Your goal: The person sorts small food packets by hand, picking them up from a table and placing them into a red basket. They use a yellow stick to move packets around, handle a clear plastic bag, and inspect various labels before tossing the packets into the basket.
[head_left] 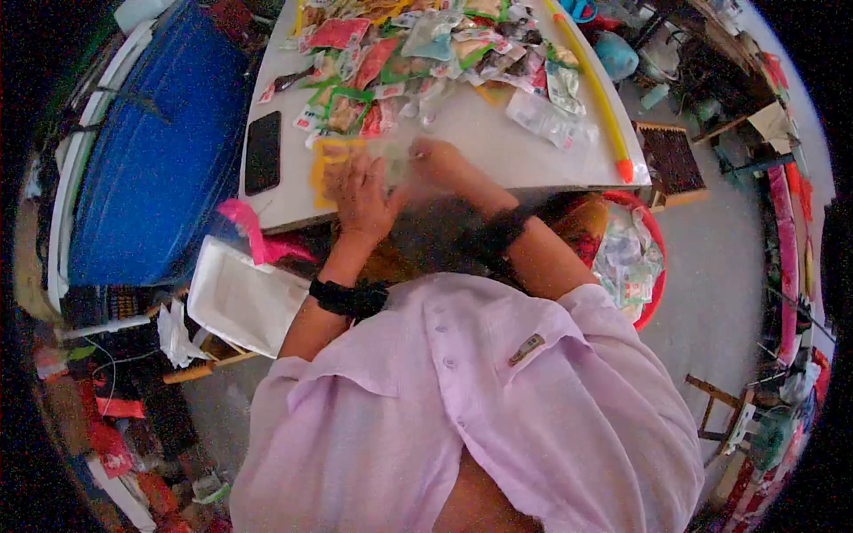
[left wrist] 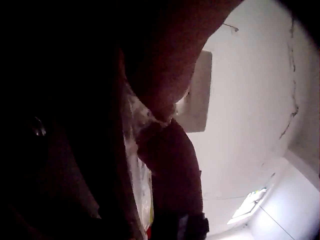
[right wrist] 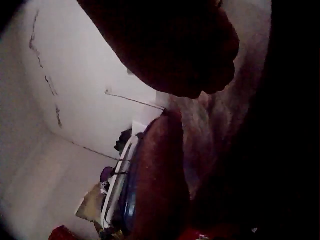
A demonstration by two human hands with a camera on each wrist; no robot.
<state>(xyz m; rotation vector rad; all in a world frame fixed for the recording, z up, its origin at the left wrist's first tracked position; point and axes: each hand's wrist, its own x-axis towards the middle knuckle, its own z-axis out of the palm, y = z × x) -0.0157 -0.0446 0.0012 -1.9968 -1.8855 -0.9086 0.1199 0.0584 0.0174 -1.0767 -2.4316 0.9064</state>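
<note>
A yellow-edged clear packet (head_left: 327, 182) lies at the table's front edge. My left hand (head_left: 362, 197) rests over it, fingers extended and slightly spread. On its right side, my right hand (head_left: 444, 167) has curled fingers that pinch the packet's clear end; motion blur hides the exact grip. Clear plastic (left wrist: 134, 117) shows in the dark left wrist view beside the meeting fingertips. In the right wrist view, my right hand (right wrist: 185, 50) is mostly in shadow. What the packet contains cannot be made out.
Many colourful packets (head_left: 426, 44) cover the table's back. A black phone (head_left: 263, 153) lies at left, a yellow tube (head_left: 593, 84) along the right edge. Below stand a white foam box (head_left: 233, 298) and a red basin (head_left: 659, 266) holding packets. A loose clear bag (head_left: 551, 122) lies at right.
</note>
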